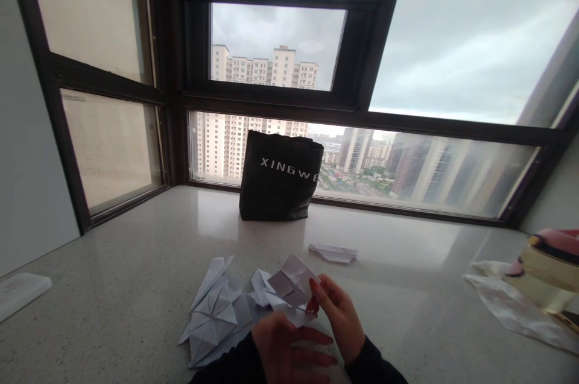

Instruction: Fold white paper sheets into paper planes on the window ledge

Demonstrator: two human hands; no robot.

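At the bottom middle both my hands work on a folded white paper piece (293,285) held just above the speckled counter (136,263). My right hand (341,316) pinches its right edge with thumb and fingers. My left hand (289,351) lies below it with fingers stretched out towards the right, touching the paper's lower edge. To the left lie several creased and folded white paper shapes (212,311) in a heap. A smaller folded paper (333,253) rests alone farther back.
A black bag with white letters (278,176) stands at the back by the window. A white flat object (20,292) lies at the left edge. At the right are a crinkled clear wrapper (511,305) and a pink and yellow object (547,269).
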